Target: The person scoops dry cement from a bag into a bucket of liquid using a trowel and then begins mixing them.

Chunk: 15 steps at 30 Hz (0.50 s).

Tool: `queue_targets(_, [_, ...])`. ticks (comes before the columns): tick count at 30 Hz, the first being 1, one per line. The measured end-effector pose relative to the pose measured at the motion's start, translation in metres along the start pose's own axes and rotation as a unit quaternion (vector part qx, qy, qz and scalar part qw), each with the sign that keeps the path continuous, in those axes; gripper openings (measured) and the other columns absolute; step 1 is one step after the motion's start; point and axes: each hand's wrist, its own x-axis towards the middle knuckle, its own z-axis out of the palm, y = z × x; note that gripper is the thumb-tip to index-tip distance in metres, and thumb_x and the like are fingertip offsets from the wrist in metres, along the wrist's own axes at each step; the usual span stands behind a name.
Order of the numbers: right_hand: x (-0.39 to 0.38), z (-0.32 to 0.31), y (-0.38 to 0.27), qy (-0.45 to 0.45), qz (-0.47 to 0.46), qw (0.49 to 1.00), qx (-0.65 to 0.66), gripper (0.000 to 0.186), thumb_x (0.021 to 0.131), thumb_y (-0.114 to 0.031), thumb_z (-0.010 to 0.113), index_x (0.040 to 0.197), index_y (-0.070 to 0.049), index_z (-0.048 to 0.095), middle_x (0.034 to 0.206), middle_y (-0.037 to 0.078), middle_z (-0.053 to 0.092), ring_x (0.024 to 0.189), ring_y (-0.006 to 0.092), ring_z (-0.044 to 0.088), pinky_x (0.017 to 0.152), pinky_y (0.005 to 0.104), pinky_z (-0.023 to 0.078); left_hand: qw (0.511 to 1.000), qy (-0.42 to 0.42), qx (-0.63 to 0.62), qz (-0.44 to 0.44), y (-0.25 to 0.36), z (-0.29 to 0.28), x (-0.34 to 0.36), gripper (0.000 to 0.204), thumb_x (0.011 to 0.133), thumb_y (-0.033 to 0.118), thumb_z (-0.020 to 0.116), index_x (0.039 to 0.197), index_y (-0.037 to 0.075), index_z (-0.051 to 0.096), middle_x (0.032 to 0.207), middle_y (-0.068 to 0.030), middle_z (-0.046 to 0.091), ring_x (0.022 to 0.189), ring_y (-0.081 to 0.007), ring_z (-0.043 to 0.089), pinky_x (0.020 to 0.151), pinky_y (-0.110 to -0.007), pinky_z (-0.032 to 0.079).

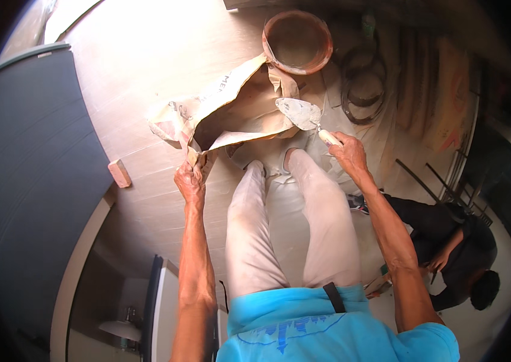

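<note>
Torn open along its length, a brown paper sack (249,114) lies on the floor in front of my feet. My left hand (191,181) is closed on the sack's near left corner, bunching the paper. In my right hand (349,154) is the pale handle of a pointed trowel (299,113). The trowel's blade, coated with light grey residue, points left over the sack's right edge. Just beyond the sack stands a round terracotta-coloured basin (266,42), its inside dusty. How much is left in the sack is hard to make out in the shadow.
A coil of dark wire or hose (348,90) lies right of the sack. At the right, a person in dark clothing (469,253) bends low near several dark bars (418,181). A reddish block (120,173) sits on the floor by a dark grey panel (38,157) at left.
</note>
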Motion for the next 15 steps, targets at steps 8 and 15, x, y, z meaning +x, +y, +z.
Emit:
queue_targets(8, [-0.003, 0.057, 0.016, 0.035, -0.101, 0.994, 0.033, 0.024, 0.079, -0.018, 0.062, 0.1, -0.01, 0.069, 0.085, 0.021, 0.069, 0.083, 0.042, 0.066, 0.074, 0.0506, 0.051, 0.982, -0.002, 0.148, 0.113, 0.015, -0.03, 0.007, 0.01, 0.081, 0.006, 0.061, 0.085, -0.002, 0.063, 0.074, -0.0243, 0.063, 0.071, -0.0431, 0.062, 0.065, -0.052, 0.047])
queue_targets(15, [-0.025, 0.072, 0.011, 0.102, -0.168, 0.98, -0.026, 0.014, 0.08, -0.011, 0.06, 0.091, -0.005, 0.065, 0.084, 0.019, 0.068, 0.082, 0.0402, 0.067, 0.072, 0.0507, 0.053, 0.961, -0.02, 0.181, 0.208, 0.036, -0.054, 0.026, 0.014, 0.084, 0.011, 0.064, 0.081, -0.003, 0.061, 0.073, -0.0252, 0.063, 0.073, -0.0428, 0.064, 0.065, -0.05, 0.049])
